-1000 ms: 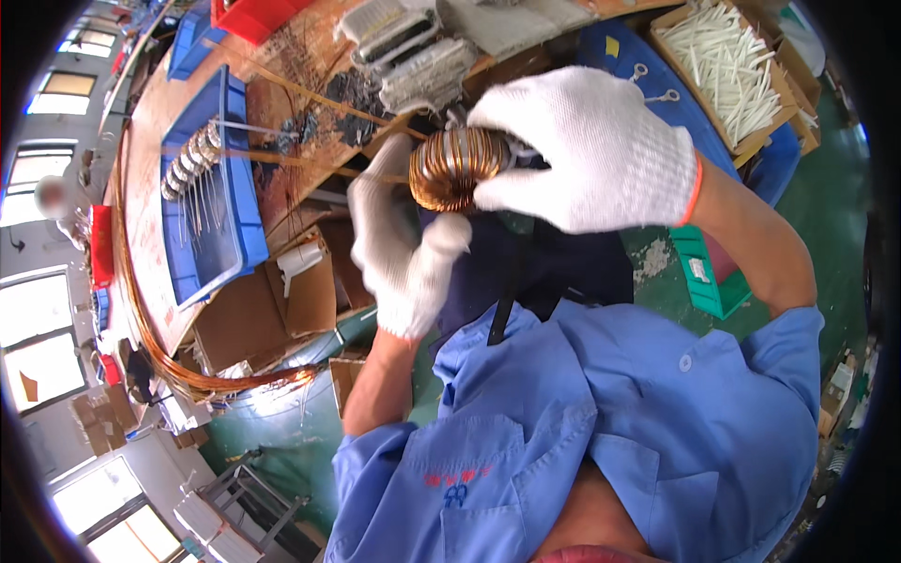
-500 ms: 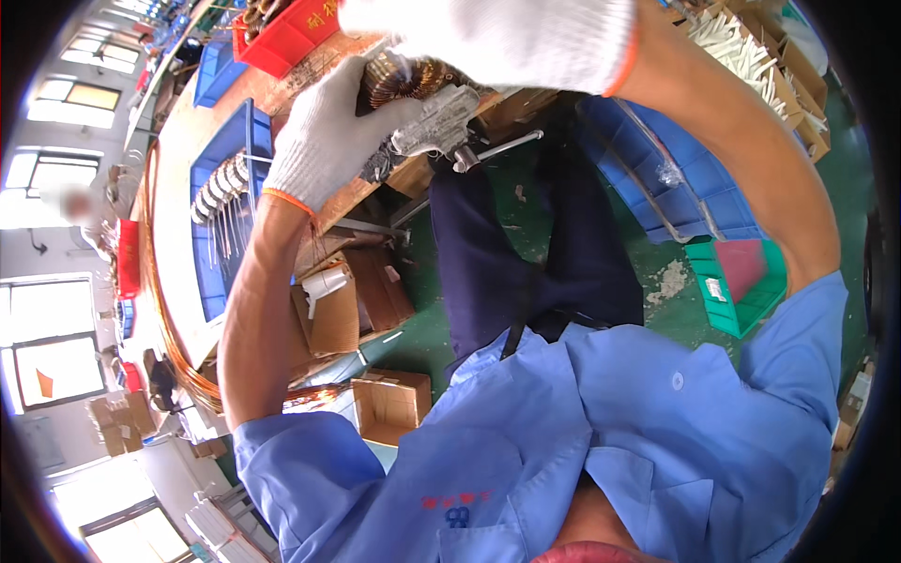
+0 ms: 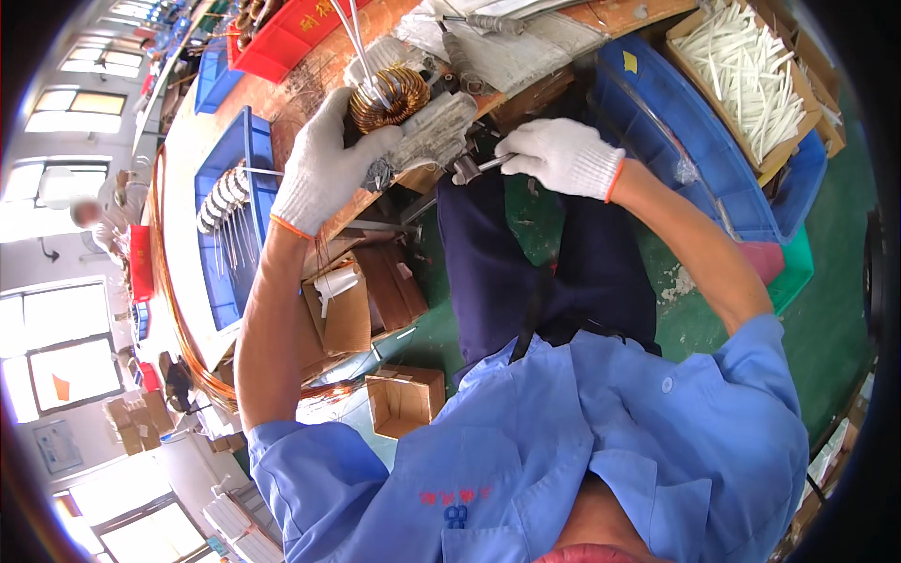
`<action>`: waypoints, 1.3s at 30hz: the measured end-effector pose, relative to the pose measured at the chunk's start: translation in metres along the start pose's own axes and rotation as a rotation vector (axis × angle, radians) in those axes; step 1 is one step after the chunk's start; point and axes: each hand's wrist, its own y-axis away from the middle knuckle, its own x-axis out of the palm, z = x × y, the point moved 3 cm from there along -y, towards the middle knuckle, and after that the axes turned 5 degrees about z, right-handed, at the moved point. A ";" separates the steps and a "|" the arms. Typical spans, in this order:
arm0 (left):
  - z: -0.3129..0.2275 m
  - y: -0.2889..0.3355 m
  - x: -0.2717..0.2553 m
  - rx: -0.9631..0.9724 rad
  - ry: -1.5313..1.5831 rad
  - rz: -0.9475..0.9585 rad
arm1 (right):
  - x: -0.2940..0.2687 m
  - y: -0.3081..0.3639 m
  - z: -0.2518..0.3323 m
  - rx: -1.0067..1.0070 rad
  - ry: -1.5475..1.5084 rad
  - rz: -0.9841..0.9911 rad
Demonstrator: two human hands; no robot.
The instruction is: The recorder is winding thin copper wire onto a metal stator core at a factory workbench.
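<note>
A ring coil wound with copper wire [image 3: 402,98] sits against a grey, wrapped vise-like clamp [image 3: 436,131] at the bench edge, with pale strands rising from its middle. My left hand [image 3: 330,159], in a white knit glove, curls round the coil's left side, its thumb along the near side toward the clamp. Its fingertips are partly hidden behind the coil. To the right, my gloved right hand [image 3: 561,155] grips the end of a thin metal bar handle [image 3: 492,163] that sticks out from the clamp's screw.
Grey-handled tools [image 3: 458,56] lie on the wooden bench behind the clamp. A blue bin of white-wrapped coils [image 3: 223,197] stands left, a red bin [image 3: 291,42] beyond. On the right are a large blue bin [image 3: 680,141] and a carton of white strips [image 3: 741,80]. Cartons [image 3: 404,399] sit below.
My right hand has come down from above the coil to the bar handle, uncovering the coil and its strands. The bar's angle has changed. My left hand stays by the coil.
</note>
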 end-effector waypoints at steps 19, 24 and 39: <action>-0.004 0.029 0.002 -0.209 -0.135 -0.041 | 0.057 -0.019 0.141 -0.254 0.223 0.007; 0.016 0.039 0.015 -0.058 -0.277 -0.070 | 0.016 -0.017 0.160 -0.387 0.550 -0.309; 0.057 0.067 0.015 -0.156 -0.445 -0.094 | 0.051 0.012 0.002 0.195 -0.174 -0.738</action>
